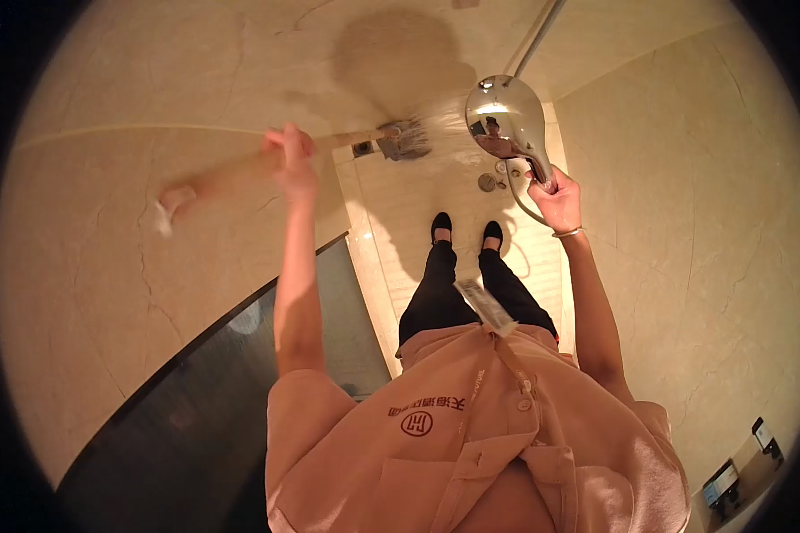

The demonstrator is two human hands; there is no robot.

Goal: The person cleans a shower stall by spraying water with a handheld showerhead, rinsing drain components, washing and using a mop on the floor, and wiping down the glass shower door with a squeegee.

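My right hand is wrapped round the handle of a chrome shower head, with water spraying from it toward the left. At the upper left, my left hand is closed on a long wooden handle, which is partly blurred by motion. The handle's right end meets a wet grey-white brush or mop head low by the wall. Its other end, at the far left, carries a pale blurred piece.
A glass panel stands at the lower left. Round metal pieces lie on the floor near a hose, beyond my black shoes. Marble walls surround the space. Bottles in holders hang at the lower right.
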